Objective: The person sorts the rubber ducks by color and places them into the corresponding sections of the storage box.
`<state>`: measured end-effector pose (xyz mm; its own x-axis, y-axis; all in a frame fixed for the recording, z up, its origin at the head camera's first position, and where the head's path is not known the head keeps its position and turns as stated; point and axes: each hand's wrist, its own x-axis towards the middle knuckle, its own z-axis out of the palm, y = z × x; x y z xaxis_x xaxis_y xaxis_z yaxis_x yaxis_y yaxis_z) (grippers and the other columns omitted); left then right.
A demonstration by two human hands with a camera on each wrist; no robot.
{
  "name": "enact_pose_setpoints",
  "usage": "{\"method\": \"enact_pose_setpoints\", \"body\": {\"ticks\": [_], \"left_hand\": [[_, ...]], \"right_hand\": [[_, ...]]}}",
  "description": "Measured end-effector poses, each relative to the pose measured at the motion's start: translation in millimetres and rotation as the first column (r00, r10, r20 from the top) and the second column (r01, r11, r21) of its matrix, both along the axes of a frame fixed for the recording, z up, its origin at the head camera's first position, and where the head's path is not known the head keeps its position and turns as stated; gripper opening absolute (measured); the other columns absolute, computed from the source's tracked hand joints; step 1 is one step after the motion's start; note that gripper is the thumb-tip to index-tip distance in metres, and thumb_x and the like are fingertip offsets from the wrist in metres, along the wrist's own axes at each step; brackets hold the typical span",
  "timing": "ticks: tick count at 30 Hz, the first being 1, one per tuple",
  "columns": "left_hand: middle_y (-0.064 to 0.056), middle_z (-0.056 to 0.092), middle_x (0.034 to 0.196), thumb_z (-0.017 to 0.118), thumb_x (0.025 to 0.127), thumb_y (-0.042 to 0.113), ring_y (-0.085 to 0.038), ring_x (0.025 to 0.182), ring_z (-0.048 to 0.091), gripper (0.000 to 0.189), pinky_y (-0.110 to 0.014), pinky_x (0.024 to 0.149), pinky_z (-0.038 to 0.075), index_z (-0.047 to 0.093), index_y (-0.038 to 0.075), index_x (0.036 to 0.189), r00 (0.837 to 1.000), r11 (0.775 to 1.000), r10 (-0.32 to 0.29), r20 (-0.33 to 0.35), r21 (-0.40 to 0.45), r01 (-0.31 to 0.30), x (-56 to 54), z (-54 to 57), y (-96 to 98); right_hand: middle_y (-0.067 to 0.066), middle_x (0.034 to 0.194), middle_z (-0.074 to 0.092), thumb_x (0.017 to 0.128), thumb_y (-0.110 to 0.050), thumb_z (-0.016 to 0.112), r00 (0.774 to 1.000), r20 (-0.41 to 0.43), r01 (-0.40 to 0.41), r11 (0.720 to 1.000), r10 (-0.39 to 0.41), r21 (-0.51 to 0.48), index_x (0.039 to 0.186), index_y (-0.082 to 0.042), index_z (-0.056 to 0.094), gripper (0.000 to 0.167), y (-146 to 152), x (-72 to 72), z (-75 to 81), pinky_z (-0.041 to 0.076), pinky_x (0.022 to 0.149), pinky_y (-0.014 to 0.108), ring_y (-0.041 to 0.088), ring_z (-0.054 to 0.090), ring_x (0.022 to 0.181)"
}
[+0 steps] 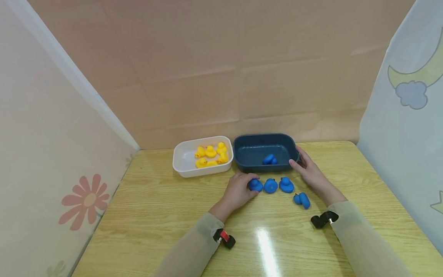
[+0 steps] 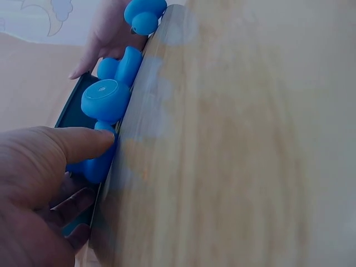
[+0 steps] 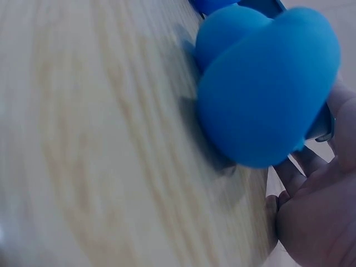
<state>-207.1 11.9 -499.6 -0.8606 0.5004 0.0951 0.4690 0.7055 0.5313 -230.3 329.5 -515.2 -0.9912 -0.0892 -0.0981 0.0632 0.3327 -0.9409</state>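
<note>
In the head view my left hand (image 1: 238,191) grips the leftmost blue rubber duck (image 1: 255,185), fingers on its far side and thumb on the near side. The left wrist view shows the thumb against that duck (image 2: 100,162). My right hand (image 1: 313,174) holds the right end of the dark blue bin (image 1: 264,168), thumb at the rim and fingers outside. One blue duck (image 1: 268,159) lies in this bin. Two more, a middle duck (image 1: 270,186) and a right duck (image 1: 286,185), stand in line before it. Another blue duck (image 1: 303,200) lies tipped over near my right wrist.
A white bin (image 1: 183,170) with several yellow rubber ducks (image 1: 210,151) stands left of the dark bin, almost touching it. Behind both rises a beige paper backdrop (image 1: 207,77). Patterned curtains hang at the left and right of the wooden table (image 1: 149,223).
</note>
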Motion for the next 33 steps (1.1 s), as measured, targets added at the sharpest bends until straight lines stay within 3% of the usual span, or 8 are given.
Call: {"method": "enact_pose_setpoints", "body": {"ticks": [9,14,16,20,24,27,30,33], "left_hand": [[0.002,0.074,0.134,0.089,0.097,0.026,-0.023,0.121,0.062,0.044,-0.041,0.106,0.051,0.073,0.022,0.138,0.996,0.995,0.047,0.071,0.081,-0.052,7.3,9.1,-4.5],[0.001,0.075,0.127,0.089,0.097,0.027,-0.023,0.111,0.064,0.040,-0.039,0.098,0.055,0.073,0.020,0.133,0.997,0.988,0.063,0.033,0.136,-0.067,7.1,18.1,-10.3],[0.001,0.075,0.128,0.089,0.096,0.028,-0.025,0.116,0.065,0.040,-0.042,0.105,0.054,0.073,0.020,0.132,0.996,0.986,0.083,0.031,0.141,-0.086,7.1,23.0,-11.7],[0.001,0.076,0.131,0.090,0.096,0.027,-0.027,0.127,0.062,0.039,-0.049,0.123,0.043,0.074,0.021,0.131,0.990,0.981,0.126,0.068,0.138,-0.135,8.1,37.3,-12.9],[0.002,0.074,0.128,0.091,0.095,0.026,-0.026,0.124,0.058,0.038,-0.046,0.112,0.051,0.075,0.022,0.129,0.984,0.973,0.159,0.086,0.157,-0.171,9.1,48.3,-15.2],[0.002,0.075,0.125,0.092,0.094,0.026,-0.027,0.121,0.057,0.036,-0.045,0.102,0.055,0.076,0.021,0.127,0.985,0.967,0.164,0.047,0.188,-0.170,9.5,51.7,-18.2],[0.001,0.077,0.124,0.092,0.094,0.024,-0.029,0.122,0.059,0.035,-0.050,0.110,0.052,0.076,0.019,0.124,0.988,0.967,0.155,-0.010,0.206,-0.149,8.3,54.5,-20.7],[-0.001,0.079,0.121,0.092,0.094,0.021,-0.029,0.119,0.065,0.033,-0.054,0.123,0.040,0.075,0.015,0.122,0.988,0.971,0.133,-0.076,0.211,-0.115,5.0,58.0,-22.0]], "right_hand": [[0.016,0.184,-0.002,0.116,-0.043,0.057,1.000,-0.004,0.003,1.000,-0.003,0.000,0.179,-0.026,-0.003,0.088,-2,2.4,2.4,0.013,0.130,0.069,0.050,0.005,0.166],[0.015,0.184,-0.003,0.116,-0.042,0.057,1.000,-0.007,-0.003,1.000,0.003,-0.003,0.179,-0.027,-0.004,0.088,-2,3.0,4.0,0.012,0.130,0.069,0.051,0.005,0.166],[0.014,0.184,-0.004,0.116,-0.042,0.057,1.000,-0.006,-0.006,1.000,0.006,-0.005,0.179,-0.028,-0.004,0.088,-2,2.9,3.9,0.012,0.130,0.069,0.051,0.004,0.166],[0.015,0.184,-0.005,0.117,-0.042,0.056,1.000,0.000,-0.010,1.000,0.010,-0.006,0.178,-0.027,-0.005,0.088,-3,2.2,5.6,0.011,0.130,0.069,0.051,0.003,0.166],[0.015,0.184,-0.004,0.116,-0.043,0.057,1.000,-0.002,-0.005,1.000,0.005,0.002,0.179,-0.027,-0.004,0.089,-3,2.3,5.2,0.012,0.130,0.069,0.051,0.004,0.166],[0.016,0.184,-0.003,0.116,-0.044,0.057,1.000,-0.011,0.000,1.000,0.000,0.012,0.179,-0.027,-0.004,0.089,-2,2.6,2.8,0.014,0.130,0.070,0.052,0.006,0.166],[0.017,0.184,-0.002,0.116,-0.044,0.057,1.000,-0.011,0.001,1.000,-0.001,0.011,0.179,-0.027,-0.004,0.088,-2,4.0,4.2,0.013,0.130,0.070,0.052,0.005,0.166],[0.015,0.184,-0.002,0.116,-0.045,0.057,1.000,-0.008,0.004,1.000,-0.004,0.011,0.179,-0.029,-0.003,0.088,-3,5.0,5.2,0.013,0.130,0.069,0.050,0.006,0.166]]}}
